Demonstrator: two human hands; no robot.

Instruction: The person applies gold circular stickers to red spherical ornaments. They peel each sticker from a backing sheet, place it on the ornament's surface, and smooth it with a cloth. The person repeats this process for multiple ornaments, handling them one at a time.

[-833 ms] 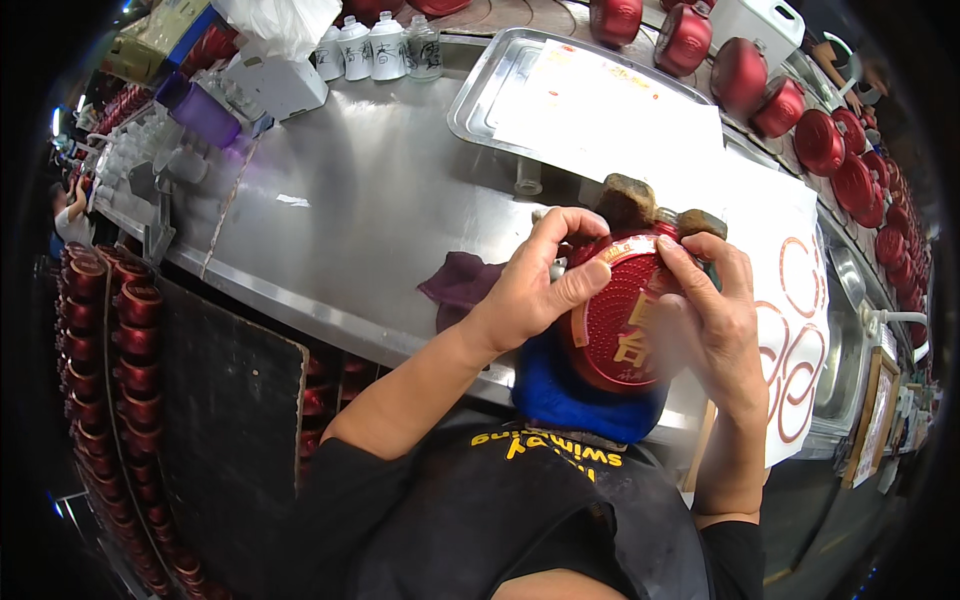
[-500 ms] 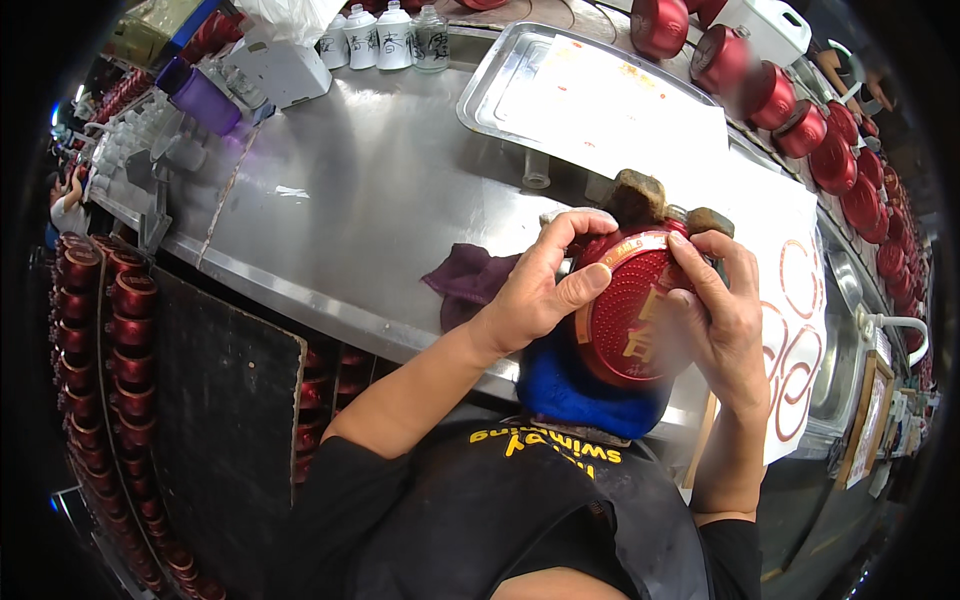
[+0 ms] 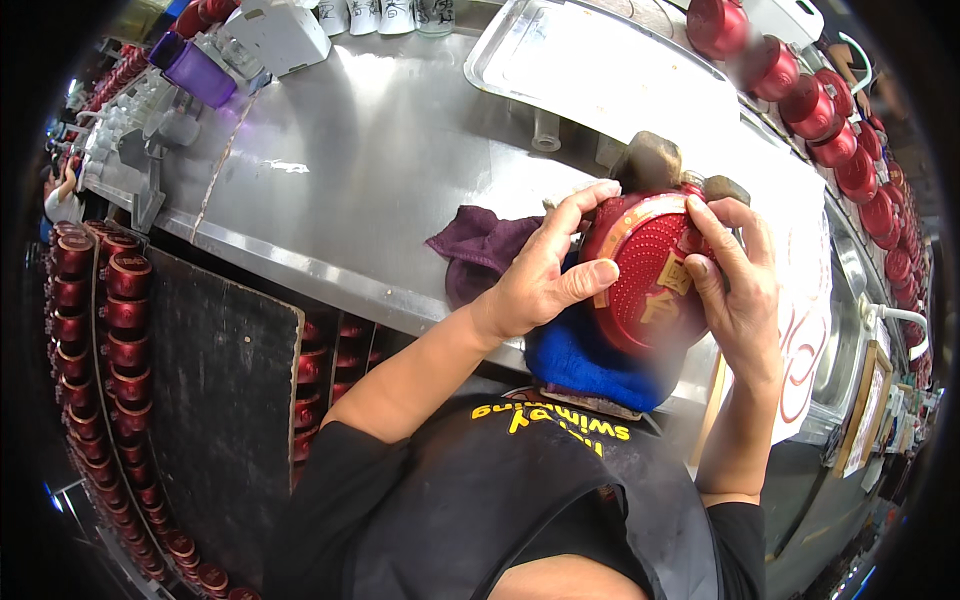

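Note:
A round, flat red bottle [image 3: 628,322] lies tilted with its studded face up, gold characters on it. A pale orange curved strip [image 3: 627,232] runs along its upper left rim. My left hand [image 3: 548,275] grips the left edge, thumb on the face and fingers at the top. On the other side my right hand [image 3: 738,280] holds the rim, its fingertips on the strip's upper right end. Beneath the bottle is a blue cloth [image 3: 585,365]. Dark blocks [image 3: 645,162] flank the bottle's neck [image 3: 692,181]. A lens blur smears the lower right of the bottle.
A purple cloth [image 3: 475,245] lies left of my hands on the steel table [image 3: 350,190]. Behind stands a metal tray [image 3: 490,62] with white sheets. More red bottles [image 3: 810,105] line the back right. At far left are a purple container [image 3: 195,72] and stacked red bottles [image 3: 125,300].
The view has shifted slightly, so the table and tray sit higher. My right hand's fingertips have moved a little along the strip; both hands stay on the bottle.

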